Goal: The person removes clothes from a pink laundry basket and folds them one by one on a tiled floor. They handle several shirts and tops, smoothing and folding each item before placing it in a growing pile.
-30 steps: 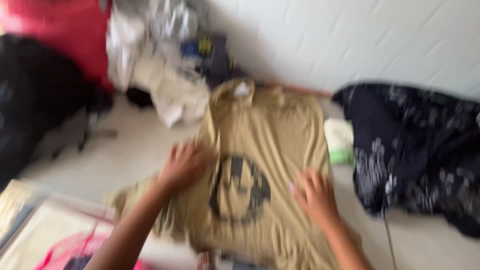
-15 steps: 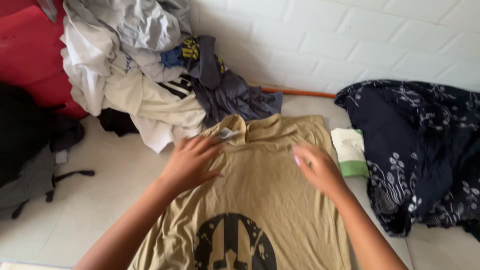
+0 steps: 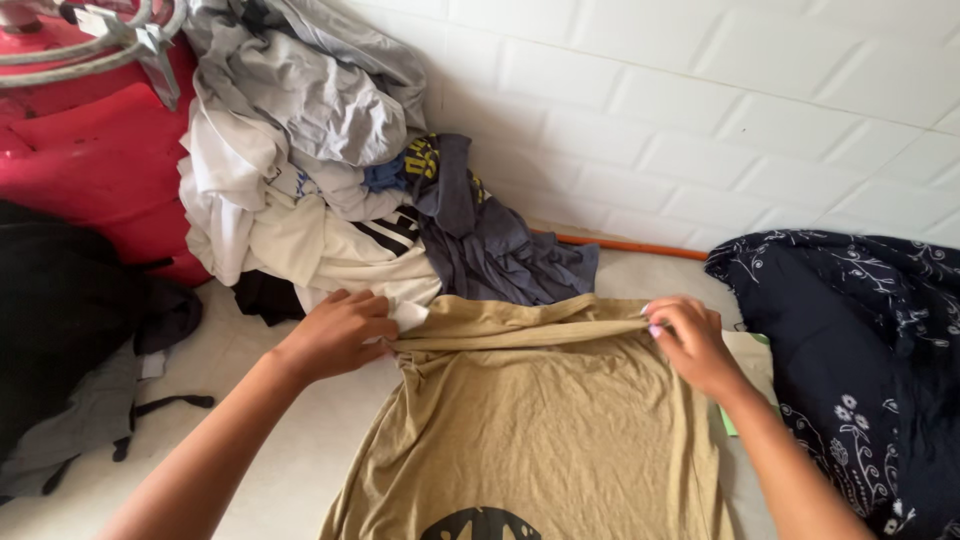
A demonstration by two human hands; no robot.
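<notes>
Both hands pinch the top edge of a tan T-shirt point(image 3: 540, 420) that lies flat on the pale floor point(image 3: 300, 440). On my left I see a red tub point(image 3: 90, 160) against the wall, with a black garment point(image 3: 60, 310) heaped in front of it. Beside that rises a pile of clothes point(image 3: 300, 160), grey and white pieces on top and a dark blue-grey shirt point(image 3: 490, 250) spilling toward the tan one. My left hand point(image 3: 340, 330) grips the shirt's left shoulder corner, fingers curled shut on the fabric, with a small white tag showing just at the fingertips. From there the top edge runs taut as a folded band across to my right hand point(image 3: 690, 345), which is closed on the right shoulder corner, thumb and fingers nipping the cloth. The shirt's body spreads down toward me, and the top of a dark printed emblem point(image 3: 480, 522) shows at the bottom edge. Behind it stands a white tiled wall point(image 3: 700, 110), with an orange rod point(image 3: 630, 246) at its foot. On the far right lies a navy floral cloth point(image 3: 860, 360), a bit of white and green fabric point(image 3: 745, 350) peeking out between it and my right wrist.
</notes>
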